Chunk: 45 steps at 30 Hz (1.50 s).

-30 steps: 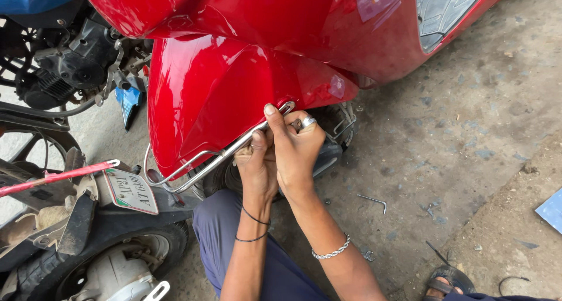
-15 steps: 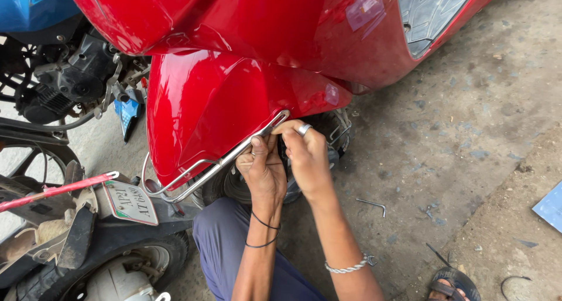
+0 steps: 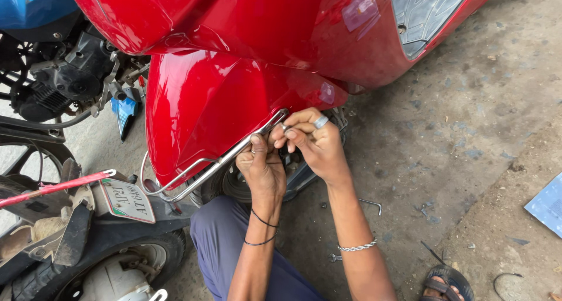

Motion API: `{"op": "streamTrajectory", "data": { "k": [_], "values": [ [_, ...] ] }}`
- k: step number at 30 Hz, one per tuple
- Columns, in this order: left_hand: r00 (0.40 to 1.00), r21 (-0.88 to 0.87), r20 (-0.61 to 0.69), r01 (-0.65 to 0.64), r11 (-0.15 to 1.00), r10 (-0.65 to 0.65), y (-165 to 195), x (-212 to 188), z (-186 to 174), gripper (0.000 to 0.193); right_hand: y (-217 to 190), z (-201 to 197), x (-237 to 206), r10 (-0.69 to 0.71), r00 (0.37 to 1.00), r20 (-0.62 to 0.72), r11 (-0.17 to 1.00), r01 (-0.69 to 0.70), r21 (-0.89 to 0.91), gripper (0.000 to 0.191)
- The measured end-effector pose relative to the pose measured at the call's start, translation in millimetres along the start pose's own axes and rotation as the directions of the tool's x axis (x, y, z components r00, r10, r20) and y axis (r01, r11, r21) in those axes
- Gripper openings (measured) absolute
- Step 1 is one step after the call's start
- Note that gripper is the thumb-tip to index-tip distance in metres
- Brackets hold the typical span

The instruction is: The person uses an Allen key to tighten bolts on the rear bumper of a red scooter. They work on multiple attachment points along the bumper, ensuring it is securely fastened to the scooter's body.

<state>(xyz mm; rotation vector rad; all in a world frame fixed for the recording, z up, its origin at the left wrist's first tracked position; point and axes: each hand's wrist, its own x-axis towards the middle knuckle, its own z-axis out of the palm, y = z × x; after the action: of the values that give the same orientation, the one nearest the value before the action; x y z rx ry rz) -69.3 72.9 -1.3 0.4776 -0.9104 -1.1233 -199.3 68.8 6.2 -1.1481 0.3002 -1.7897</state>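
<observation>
- The left hand (image 3: 263, 166) closes around the chrome guard rail (image 3: 225, 157); the thumb lies along the bar and the fingers curl under it.
- The right hand (image 3: 313, 143) is just beside the left hand, a little higher. Its thumb and first fingers are pressed together on a small metal part at the upper end of the rail. The part is too small to tell what it is.
- A silver ring sits on one finger of the right hand, and a thin silver bracelet (image 3: 358, 246) is on the right forearm. Two dark bands (image 3: 261, 229) go around the left wrist.
- The guard rail runs from the fingertips down and away to the left of both hands, along the lower edge of the red scooter panel (image 3: 205, 102), and it ends in a rounded loop.
- Behind both hands, under the panel, a dark tyre (image 3: 234, 187) shows partly.
- Below the hands is the person's knee in blue-grey trousers (image 3: 225, 242).
- On the concrete floor (image 3: 456, 119), to the right of the right forearm, lies a small bent metal key (image 3: 372, 204). Near the elbow there is a small spanner (image 3: 335, 257).
- Farther right and lower, a foot in a sandal (image 3: 448, 283) stands on the floor.
- Far to the left of the hands, there is a white number plate (image 3: 126, 200) of another vehicle, and above it a black engine (image 3: 58, 84).
</observation>
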Motion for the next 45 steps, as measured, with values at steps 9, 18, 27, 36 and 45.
{"op": "streamTrajectory", "data": {
  "k": [9, 18, 27, 36, 45],
  "values": [
    [0.999, 0.046, -0.044, 0.034, 0.998, -0.032, 5.0, 1.6, 14.1, 0.033, -4.2, 0.6, 5.2, 0.09, 0.987, -0.133, 0.988, -0.106, -0.114, 0.017],
    [0.999, 0.025, -0.03, 0.035, 0.999, -0.034, 6.8, 1.5, 20.0, 0.03, -20.8, 8.2, 15.3, -0.058, 0.968, -0.242, 0.875, -0.068, -0.48, 0.016],
    [0.999, 0.032, -0.033, 0.043, 0.999, -0.041, 7.6, 2.1, 23.0, 0.034, -30.1, 33.3, 7.4, -0.492, 0.864, -0.11, 0.517, 0.188, -0.835, 0.019],
    [0.999, 0.018, -0.032, 0.035, 0.999, -0.035, 7.1, 1.8, 26.7, 0.037, -28.0, 41.6, 4.1, -0.423, 0.881, -0.212, 0.605, 0.101, -0.79, 0.014],
    [0.999, -0.02, -0.022, 0.043, 0.999, -0.044, 1.4, -0.9, 27.6, 0.04, -18.8, 47.8, 5.8, -0.305, 0.883, -0.358, 0.698, -0.048, -0.714, 0.007]
  ]
}}
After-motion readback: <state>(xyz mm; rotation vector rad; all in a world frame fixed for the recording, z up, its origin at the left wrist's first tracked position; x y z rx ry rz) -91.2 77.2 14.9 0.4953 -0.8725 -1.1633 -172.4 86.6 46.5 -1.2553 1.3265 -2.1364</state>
